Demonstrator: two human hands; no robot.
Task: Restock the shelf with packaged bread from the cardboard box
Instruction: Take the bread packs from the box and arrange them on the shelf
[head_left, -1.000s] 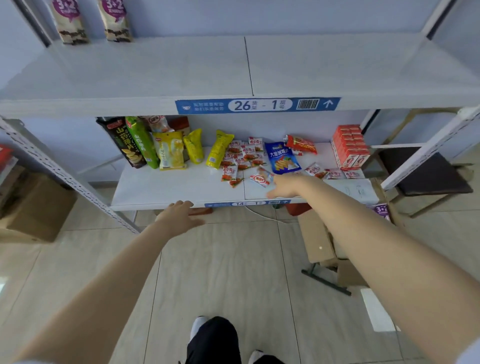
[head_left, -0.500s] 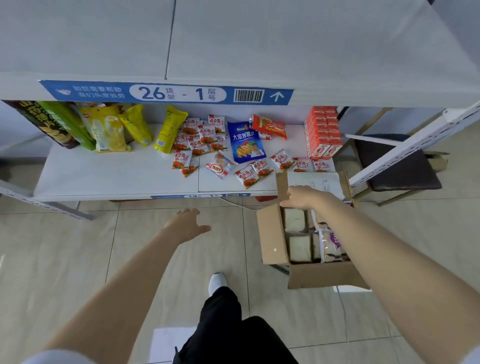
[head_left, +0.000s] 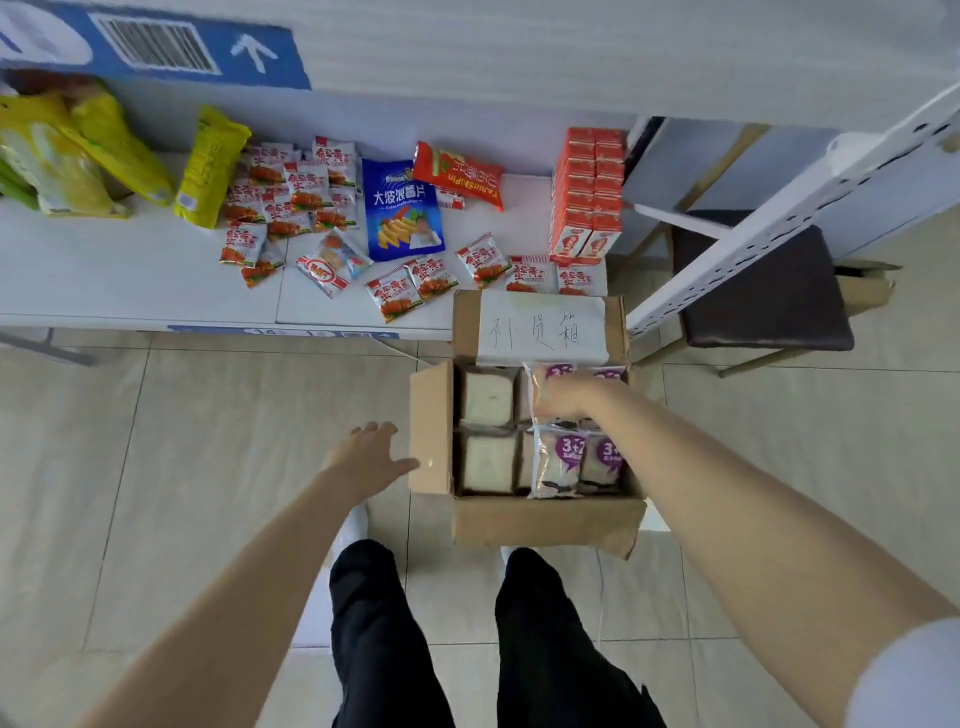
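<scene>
An open cardboard box (head_left: 545, 519) stands on the floor in front of the lower shelf (head_left: 130, 280), with a handwritten white label on its far flap. It holds several clear-wrapped bread packs: plain white slices (head_left: 485, 400) on the left and purple-labelled packs (head_left: 563, 462) on the right. My right hand (head_left: 566, 400) is down inside the far right of the box, fingers curled over a purple-labelled bread pack (head_left: 558, 371). My left hand (head_left: 369, 454) hovers with fingers spread and holds nothing, its thumb at the box's left flap (head_left: 430, 426).
The lower shelf carries yellow snack bags (head_left: 208, 166), several small red-and-white packets (head_left: 291, 192), a blue chip bag (head_left: 402, 213) and stacked red cartons (head_left: 587, 192). The upper shelf (head_left: 571, 52) overhangs close above. A dark-seated chair (head_left: 763, 291) stands right of the shelf post.
My view dropped from the shelf to the box. My right hand left the shelf edge and went down into the box onto a bread pack. My left hand lowered toward the box's left flap.
</scene>
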